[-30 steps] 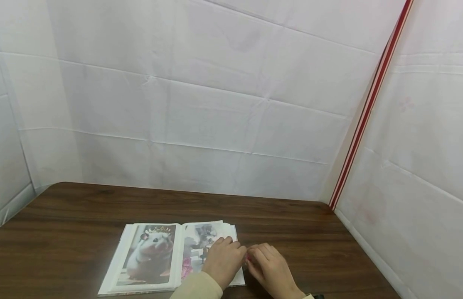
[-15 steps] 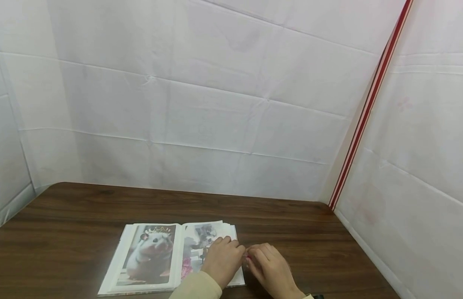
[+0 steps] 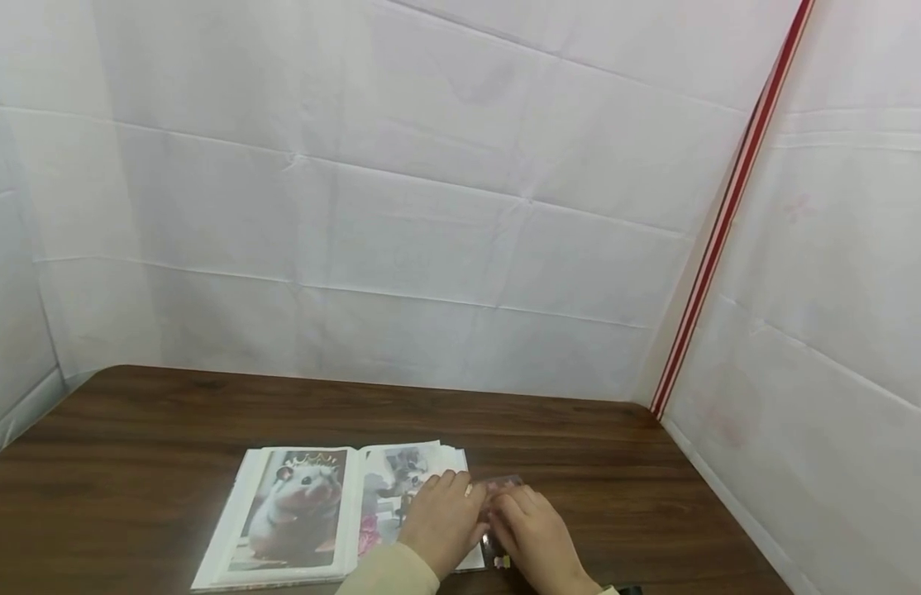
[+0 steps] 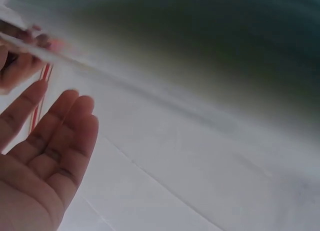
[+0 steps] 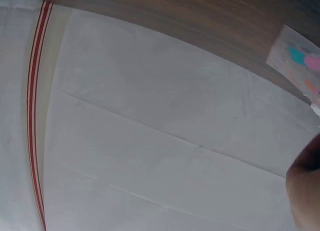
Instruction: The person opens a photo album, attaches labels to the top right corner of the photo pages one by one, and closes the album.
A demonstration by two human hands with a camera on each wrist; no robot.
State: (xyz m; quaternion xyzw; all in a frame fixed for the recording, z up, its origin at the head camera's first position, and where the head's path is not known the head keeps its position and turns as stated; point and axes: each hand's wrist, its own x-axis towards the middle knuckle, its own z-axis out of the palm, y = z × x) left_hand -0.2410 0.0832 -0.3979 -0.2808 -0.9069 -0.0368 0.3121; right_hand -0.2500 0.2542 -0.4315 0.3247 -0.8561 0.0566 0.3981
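Note:
In the head view, an open photo album (image 3: 227,529) lies on the table, showing a crowned white rodent on the left page and a kitten picture on the right. My left hand (image 3: 441,516) lies over the right page's outer edge, fingers bent. Just beside it, my right hand (image 3: 535,529) pinches a clear plastic sheet (image 3: 501,483) with coloured shapes. My left thumb and forefinger grip the sheet's near side. The right wrist view shows a corner of the sheet (image 5: 295,53) with teal and pink patches. Most of the sheet is hidden behind my fingers.
The dark wood table (image 3: 602,471) extends behind and to both sides of the album. White cloth (image 3: 341,207) hangs behind it, with a red-striped band (image 3: 717,240) at the right corner.
More of the clear sheet shows now, above and below the fingers, where only a pink bit showed before. Both hands have barely shifted, and the album stays put.

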